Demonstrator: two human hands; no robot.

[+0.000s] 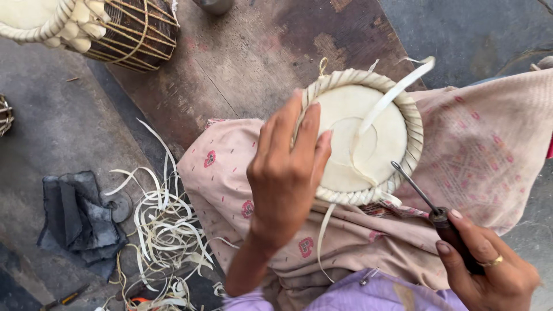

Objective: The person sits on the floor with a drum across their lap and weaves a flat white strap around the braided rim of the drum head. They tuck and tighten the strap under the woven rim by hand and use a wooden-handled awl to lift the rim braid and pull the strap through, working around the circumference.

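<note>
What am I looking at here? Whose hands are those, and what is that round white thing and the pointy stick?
There is no machine here. A person wears a small camera on their head, so you look down at their two hands just as they see them.

The left hand grips the edge of a round pale disc. It looks like a drum skin, with a braided rim woven around it. A loose pale strip lies across the disc and sticks out past the rim.

The right hand holds a pointed metal tool with a dark handle. Its tip sits near the rim.

The disc rests on a pink cloth over the person's lap. On the grey floor lie a heap of pale strips and a dark rag. At the top left stands a drum laced with cords.
</note>
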